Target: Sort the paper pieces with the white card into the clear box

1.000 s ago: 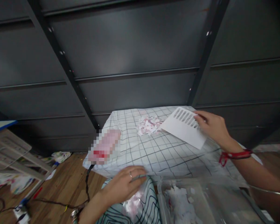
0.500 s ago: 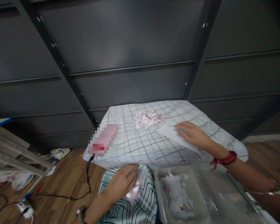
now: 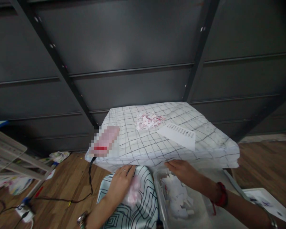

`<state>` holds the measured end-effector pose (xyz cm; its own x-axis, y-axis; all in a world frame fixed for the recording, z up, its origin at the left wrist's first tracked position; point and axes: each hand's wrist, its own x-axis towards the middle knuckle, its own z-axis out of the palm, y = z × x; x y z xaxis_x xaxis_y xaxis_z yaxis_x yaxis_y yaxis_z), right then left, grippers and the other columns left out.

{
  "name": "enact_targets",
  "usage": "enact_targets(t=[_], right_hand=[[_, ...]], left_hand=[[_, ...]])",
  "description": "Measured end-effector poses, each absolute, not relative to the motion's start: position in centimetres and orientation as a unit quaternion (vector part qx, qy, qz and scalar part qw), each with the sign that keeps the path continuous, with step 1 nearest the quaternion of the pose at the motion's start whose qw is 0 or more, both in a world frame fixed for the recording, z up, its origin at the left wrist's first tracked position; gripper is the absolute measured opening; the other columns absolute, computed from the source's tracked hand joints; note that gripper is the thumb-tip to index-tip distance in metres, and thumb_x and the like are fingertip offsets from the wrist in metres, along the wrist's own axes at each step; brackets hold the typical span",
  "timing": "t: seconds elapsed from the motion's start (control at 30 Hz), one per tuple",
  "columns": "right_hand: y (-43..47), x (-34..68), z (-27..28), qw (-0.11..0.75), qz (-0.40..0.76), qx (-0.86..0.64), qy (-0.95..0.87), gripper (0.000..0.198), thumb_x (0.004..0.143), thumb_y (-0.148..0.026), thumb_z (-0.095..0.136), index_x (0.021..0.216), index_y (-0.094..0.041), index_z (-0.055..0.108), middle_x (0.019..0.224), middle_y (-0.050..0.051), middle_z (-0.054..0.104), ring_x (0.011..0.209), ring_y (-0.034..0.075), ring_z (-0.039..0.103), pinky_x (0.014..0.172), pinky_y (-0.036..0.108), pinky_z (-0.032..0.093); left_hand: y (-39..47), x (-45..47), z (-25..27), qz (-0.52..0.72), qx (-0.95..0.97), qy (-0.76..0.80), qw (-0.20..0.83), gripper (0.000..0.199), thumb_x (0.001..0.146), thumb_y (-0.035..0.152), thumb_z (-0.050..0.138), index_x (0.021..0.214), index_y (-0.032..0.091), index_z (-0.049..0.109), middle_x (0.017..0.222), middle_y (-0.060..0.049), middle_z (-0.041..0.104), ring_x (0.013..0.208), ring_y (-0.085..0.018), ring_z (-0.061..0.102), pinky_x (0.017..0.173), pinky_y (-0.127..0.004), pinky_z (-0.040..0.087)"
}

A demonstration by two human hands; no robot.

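Note:
My left hand (image 3: 122,182) lies on a patterned cloth (image 3: 146,205) at the bottom centre, its fingers stretched out. They rest beside and partly over a shiny pink bundle (image 3: 133,192), which looks like clear plastic wrap. My right hand (image 3: 181,171) is over the back rim of a clear plastic box (image 3: 160,203), fingers extended to the left with nothing visible in them. White paper pieces (image 3: 177,197) fill the left part of the box. A printed paper sheet (image 3: 178,136) lies on the grid-patterned cloth, apart from both hands.
A low surface under a white grid cloth (image 3: 126,140) carries a heap of pink and white paper scraps (image 3: 149,121) and a blurred pink device (image 3: 107,140) with a black cable. Behind stands a dark panel wall (image 3: 133,86). A power strip (image 3: 25,213) sits on the wooden floor.
My right hand has let go of the printed sheet and come down and left to the box. The sheet stays on the grid cloth. My left hand has shifted slightly left, showing more of the pink bundle.

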<state>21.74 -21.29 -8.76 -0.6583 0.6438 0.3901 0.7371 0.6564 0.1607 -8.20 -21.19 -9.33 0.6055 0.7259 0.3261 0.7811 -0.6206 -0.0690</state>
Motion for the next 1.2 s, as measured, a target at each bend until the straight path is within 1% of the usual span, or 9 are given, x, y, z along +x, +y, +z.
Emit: enact_targets(t=[0.07, 0.17, 0.37, 0.47, 0.57, 0.67, 0.87, 1.0, 1.2], right_hand=[[-21.5, 21.6, -8.3, 0.151, -0.143, -0.383, -0.9, 0.038, 0.069, 0.008, 0.041, 0.094, -0.014, 0.061, 0.077, 0.003, 0.066, 0.069, 0.014, 0.063, 0.064, 0.026, 0.053], [-21.9, 21.8, -7.5, 0.154, -0.133, -0.38, -0.902, 0.037, 0.071, 0.007, 0.04, 0.092, -0.016, 0.061, 0.079, 0.002, 0.066, 0.072, 0.013, 0.063, 0.067, 0.025, 0.053], [-22.2, 23.3, -7.0, 0.168, -0.107, -0.395, -0.897, 0.04, 0.075, 0.004, 0.037, 0.102, -0.015, 0.06, 0.091, 0.006, 0.068, 0.079, 0.013, 0.063, 0.072, 0.026, 0.053], [-22.2, 23.5, -7.4, 0.159, -0.092, -0.402, -0.897, 0.036, 0.078, 0.001, 0.039, 0.103, -0.015, 0.06, 0.092, 0.006, 0.068, 0.081, 0.014, 0.063, 0.073, 0.027, 0.053], [-22.1, 23.0, -8.0, 0.152, -0.086, -0.411, -0.895, 0.03, 0.078, 0.0, 0.043, 0.099, -0.014, 0.06, 0.088, 0.006, 0.067, 0.079, 0.015, 0.063, 0.07, 0.027, 0.052], [-22.0, 22.1, -8.3, 0.152, -0.084, -0.419, -0.891, 0.03, 0.076, 0.001, 0.044, 0.097, -0.015, 0.06, 0.087, 0.005, 0.066, 0.078, 0.015, 0.062, 0.069, 0.027, 0.051], [-21.9, 20.6, -8.1, 0.14, -0.079, -0.44, -0.884, 0.023, 0.076, -0.001, 0.043, 0.083, -0.016, 0.059, 0.075, 0.003, 0.061, 0.069, 0.015, 0.059, 0.062, 0.028, 0.047], [-21.7, 20.9, -8.0, 0.132, -0.073, -0.444, -0.883, 0.023, 0.077, -0.001, 0.043, 0.083, -0.016, 0.058, 0.078, 0.003, 0.062, 0.071, 0.014, 0.058, 0.064, 0.027, 0.046], [-21.4, 21.7, -8.6, 0.13, -0.066, -0.443, -0.885, 0.022, 0.08, -0.005, 0.044, 0.092, -0.016, 0.059, 0.086, 0.004, 0.063, 0.078, 0.015, 0.059, 0.067, 0.027, 0.047]], left_hand=[[-21.3, -8.3, -9.2, -0.14, -0.888, -0.43, 0.086, 0.043, 0.08, -0.005, 0.039, 0.114, 0.017, 0.055, 0.101, -0.009, 0.063, 0.089, -0.022, 0.062, 0.079, -0.035, 0.053], [-21.3, -8.1, -8.8, -0.16, -0.889, -0.423, 0.069, 0.048, 0.076, -0.008, 0.038, 0.112, 0.018, 0.055, 0.099, -0.007, 0.062, 0.088, -0.019, 0.061, 0.077, -0.033, 0.053], [-21.5, -7.6, -8.2, -0.188, -0.898, -0.396, 0.037, 0.046, 0.075, -0.007, 0.037, 0.108, 0.017, 0.056, 0.096, -0.007, 0.061, 0.087, -0.02, 0.06, 0.076, -0.033, 0.054], [-21.8, -7.6, -8.3, -0.194, -0.894, -0.403, 0.026, 0.047, 0.076, -0.006, 0.035, 0.11, 0.019, 0.056, 0.098, -0.006, 0.061, 0.09, -0.019, 0.059, 0.078, -0.033, 0.053], [-22.0, -7.8, -8.5, -0.193, -0.893, -0.406, 0.031, 0.049, 0.075, -0.007, 0.035, 0.111, 0.019, 0.056, 0.1, -0.005, 0.06, 0.091, -0.019, 0.059, 0.079, -0.032, 0.054], [-22.1, -8.0, -8.5, -0.189, -0.896, -0.399, 0.05, 0.05, 0.072, -0.009, 0.037, 0.11, 0.017, 0.056, 0.1, -0.006, 0.06, 0.091, -0.019, 0.059, 0.079, -0.033, 0.054], [-21.3, -8.4, -9.2, -0.175, -0.893, -0.409, 0.07, 0.051, 0.069, -0.012, 0.039, 0.109, 0.014, 0.056, 0.1, -0.008, 0.059, 0.09, -0.02, 0.059, 0.078, -0.034, 0.053], [-20.7, -8.3, -9.8, -0.172, -0.89, -0.414, 0.08, 0.051, 0.069, -0.012, 0.04, 0.109, 0.015, 0.054, 0.101, -0.007, 0.058, 0.092, -0.019, 0.058, 0.08, -0.033, 0.052], [-20.5, -8.2, -10.0, -0.168, -0.893, -0.408, 0.085, 0.052, 0.067, -0.013, 0.039, 0.109, 0.015, 0.054, 0.099, -0.006, 0.058, 0.09, -0.019, 0.058, 0.078, -0.033, 0.052]])
